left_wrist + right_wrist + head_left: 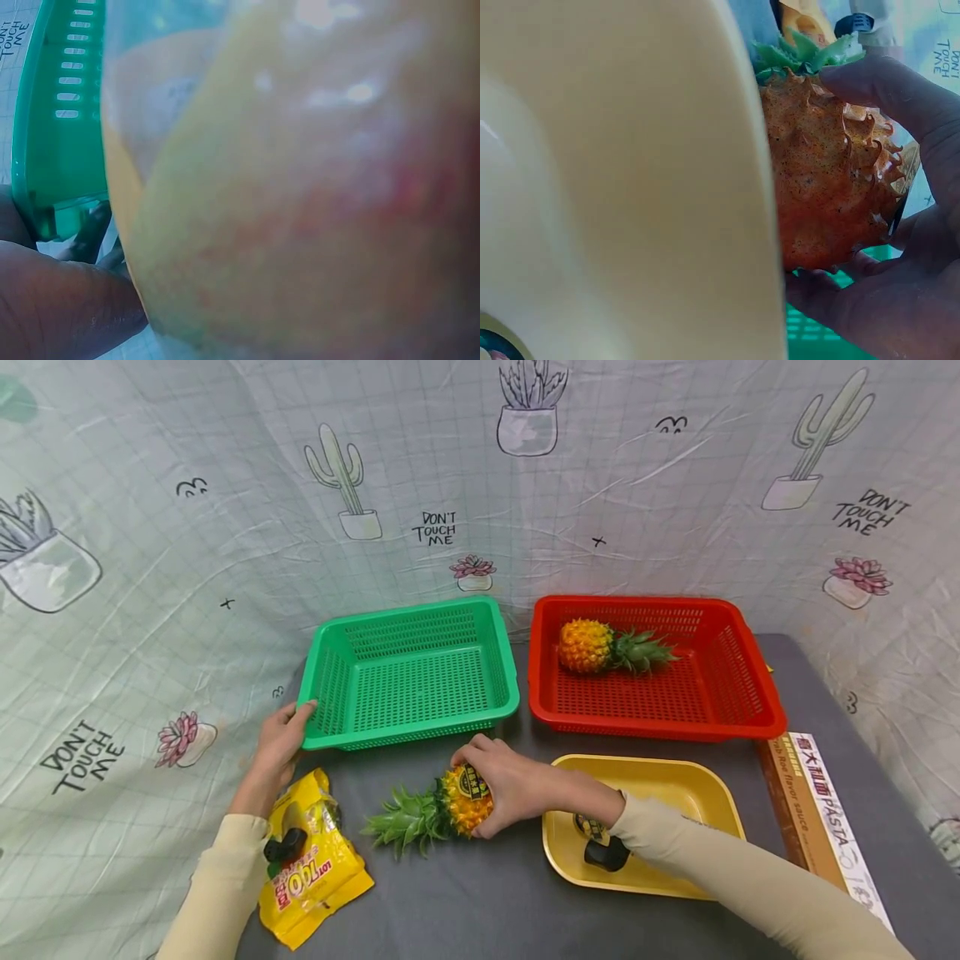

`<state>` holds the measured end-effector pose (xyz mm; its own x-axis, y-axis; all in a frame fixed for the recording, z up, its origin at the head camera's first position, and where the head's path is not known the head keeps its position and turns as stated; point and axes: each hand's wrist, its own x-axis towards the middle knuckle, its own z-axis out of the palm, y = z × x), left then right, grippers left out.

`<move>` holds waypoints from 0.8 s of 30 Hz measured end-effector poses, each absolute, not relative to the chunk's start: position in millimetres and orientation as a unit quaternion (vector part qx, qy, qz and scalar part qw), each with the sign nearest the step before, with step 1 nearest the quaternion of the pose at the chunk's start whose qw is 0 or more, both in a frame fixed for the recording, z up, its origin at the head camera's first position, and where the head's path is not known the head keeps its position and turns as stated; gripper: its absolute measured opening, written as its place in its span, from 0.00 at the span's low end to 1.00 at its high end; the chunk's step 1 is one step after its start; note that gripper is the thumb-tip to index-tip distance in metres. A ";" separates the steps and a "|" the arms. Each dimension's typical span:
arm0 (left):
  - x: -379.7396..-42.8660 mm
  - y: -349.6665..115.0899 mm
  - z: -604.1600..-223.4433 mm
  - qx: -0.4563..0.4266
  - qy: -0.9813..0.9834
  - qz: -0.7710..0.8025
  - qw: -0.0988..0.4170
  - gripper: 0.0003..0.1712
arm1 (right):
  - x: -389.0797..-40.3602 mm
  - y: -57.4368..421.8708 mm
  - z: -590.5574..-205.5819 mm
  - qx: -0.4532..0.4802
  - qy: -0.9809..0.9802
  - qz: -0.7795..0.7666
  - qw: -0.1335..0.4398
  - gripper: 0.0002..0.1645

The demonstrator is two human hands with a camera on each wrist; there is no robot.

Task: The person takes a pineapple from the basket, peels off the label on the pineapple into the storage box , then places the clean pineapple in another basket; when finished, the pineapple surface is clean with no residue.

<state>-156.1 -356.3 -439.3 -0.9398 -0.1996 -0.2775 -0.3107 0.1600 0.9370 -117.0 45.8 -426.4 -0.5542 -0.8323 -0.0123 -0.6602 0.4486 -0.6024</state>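
Note:
My left hand [279, 745] grips the front left corner of the green basket [420, 689], thumb over the rim. The basket holds nothing. In front of it, my right hand [513, 783] holds a small pineapple [459, 810] by its orange body, its leafy crown pointing left. The right wrist view shows thumb and fingers around the spiky pineapple [817, 172], with the thumb at the base of the leaves. A round gold and black label on the fruit shows beside the fingers. Below my left wrist lies a yellow snack bag [322, 889], which fills most of the left wrist view.
A red basket [622, 706] at the back right holds another pineapple [585, 647]. A yellow tray [675, 775] lies under my right forearm, with a round label [592, 828] showing inside. A long pasta box [821, 818] lies at the right. A printed sheet hangs behind the baskets.

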 end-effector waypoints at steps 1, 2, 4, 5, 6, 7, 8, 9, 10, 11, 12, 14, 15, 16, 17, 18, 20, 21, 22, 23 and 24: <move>-156.2 -355.4 -438.8 -0.166 0.761 0.626 0.045 0.40 | -116.7 46.3 -427.4 -0.445 0.837 -0.279 0.156 0.52; -156.2 -354.8 -438.5 -0.165 0.763 0.623 0.045 0.40 | -116.4 46.8 -428.2 -0.444 0.836 -0.281 0.158 0.52; -156.1 -354.3 -438.1 -0.165 0.767 0.618 0.044 0.40 | -115.7 47.7 -429.3 -0.444 0.834 -0.286 0.159 0.52; -156.0 -354.1 -437.9 -0.164 0.768 0.617 0.044 0.40 | -115.4 48.2 -429.8 -0.444 0.834 -0.287 0.160 0.51; -155.7 -353.7 -437.6 -0.163 0.769 0.616 0.043 0.40 | -115.3 48.5 -430.4 -0.444 0.833 -0.289 0.159 0.51; -155.6 -353.6 -437.5 -0.164 0.769 0.616 0.044 0.40 | -115.0 48.9 -430.7 -0.445 0.832 -0.290 0.159 0.51; -155.5 -353.6 -437.4 -0.164 0.769 0.617 0.043 0.40 | -114.8 49.3 -430.8 -0.445 0.832 -0.291 0.160 0.51; -155.4 -353.3 -437.1 -0.164 0.767 0.618 0.043 0.40 | -114.6 49.6 -430.9 -0.445 0.832 -0.292 0.159 0.51; -155.3 -353.2 -437.0 -0.163 0.765 0.621 0.042 0.40 | -114.6 49.9 -431.4 -0.444 0.831 -0.293 0.160 0.51; -155.3 -353.1 -437.1 -0.163 0.763 0.624 0.042 0.40 | -114.4 50.2 -431.5 -0.444 0.831 -0.294 0.161 0.51; -155.3 -353.3 -437.2 -0.162 0.761 0.626 0.042 0.40 | -114.3 50.5 -431.6 -0.443 0.831 -0.294 0.162 0.52; -154.9 -353.5 -437.3 -0.161 0.758 0.630 0.044 0.41 | -113.8 50.9 -431.8 -0.442 0.831 -0.295 0.166 0.53; -154.5 -354.0 -437.6 -0.159 0.760 0.629 0.047 0.42 | -113.8 50.9 -432.3 -0.443 0.830 -0.297 0.167 0.54; -154.2 -354.8 -438.1 -0.158 0.761 0.627 0.050 0.43 | -113.7 51.0 -432.9 -0.443 0.828 -0.299 0.169 0.54; -154.0 -355.6 -438.7 -0.158 0.763 0.625 0.052 0.44 | -113.3 51.1 -433.0 -0.443 0.827 -0.301 0.170 0.54; -153.7 -356.4 -439.2 -0.157 0.766 0.621 0.055 0.45 | -113.4 51.0 -434.0 -0.444 0.826 -0.303 0.170 0.55; -153.9 -357.4 -440.4 -0.156 0.770 0.616 0.060 0.46 | -113.6 51.2 -435.8 -0.444 0.824 -0.307 0.171 0.56; -154.4 -357.8 -441.1 -0.157 0.771 0.614 0.062 0.47 | -113.7 51.6 -436.6 -0.443 0.824 -0.308 0.171 0.56; -155.2 -357.8 -441.6 -0.157 0.770 0.615 0.063 0.47 | -113.8 52.1 -437.3 -0.442 0.824 -0.310 0.171 0.56; -156.0 -357.5 -441.7 -0.157 0.770 0.615 0.064 0.47 | -114.1 52.7 -438.0 -0.441 0.824 -0.311 0.171 0.56; -156.6 -357.0 -441.4 -0.157 0.769 0.616 0.067 0.48 | -114.3 53.3 -438.6 -0.439 0.825 -0.313 0.171 0.57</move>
<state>-156.6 -357.0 -441.4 -0.9417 -0.1586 -0.2968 -0.3244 0.1929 0.9260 -114.3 53.3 -438.6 -0.5554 -0.8315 -0.0075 -0.6177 0.4186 -0.6657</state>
